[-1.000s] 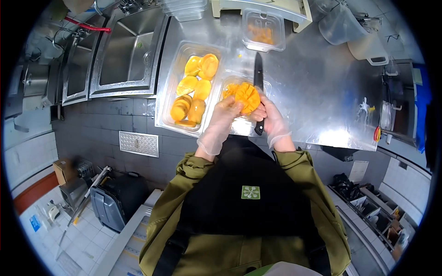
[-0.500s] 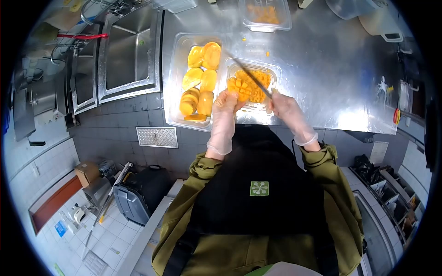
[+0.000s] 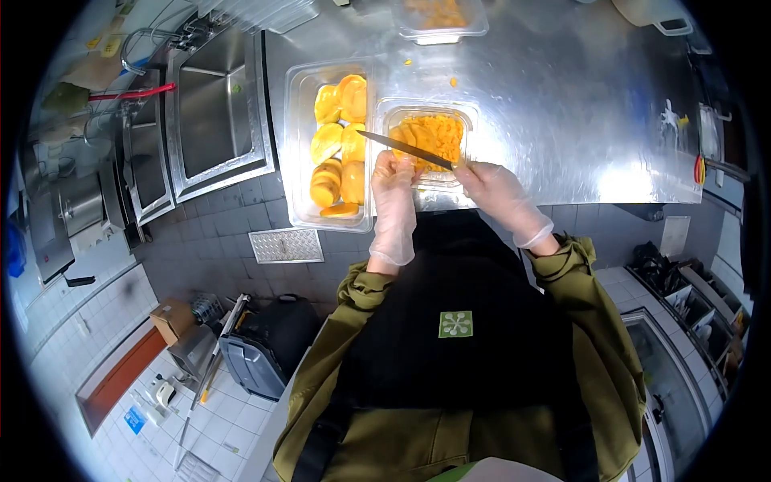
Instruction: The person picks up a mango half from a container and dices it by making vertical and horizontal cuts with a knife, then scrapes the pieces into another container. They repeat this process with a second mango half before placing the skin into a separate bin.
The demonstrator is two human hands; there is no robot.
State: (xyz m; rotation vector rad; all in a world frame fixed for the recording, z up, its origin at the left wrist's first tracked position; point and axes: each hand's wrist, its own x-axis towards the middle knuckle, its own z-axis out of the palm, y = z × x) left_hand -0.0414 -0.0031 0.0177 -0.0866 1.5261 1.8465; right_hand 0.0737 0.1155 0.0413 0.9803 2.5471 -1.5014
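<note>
My left hand (image 3: 393,185), in a clear glove, is closed around a peeled mango piece (image 3: 407,135) above a small clear container. My gloved right hand (image 3: 496,191) grips a knife (image 3: 409,150), whose blade lies across the near side of the mango piece and points left. The handle is hidden in my fingers. Diced mango (image 3: 448,135) fills much of the small container (image 3: 430,102) under my hands. To the left, a long clear tub (image 3: 292,153) holds several peeled mango halves (image 3: 352,96); the knife tip reaches over its right side.
The steel table (image 3: 554,104) carries another clear container (image 3: 440,34) with orange pieces at the far side. Small mango scraps (image 3: 453,82) lie on the steel. A sink (image 3: 217,120) is at the left, and a white-handled container (image 3: 658,16) stands at the far right.
The knife has swung from a steep slant to a flatter angle, its tip dropping nearer and to the left. The mango piece's cube-cut face no longer shows clearly. The camera view has shifted slightly.
</note>
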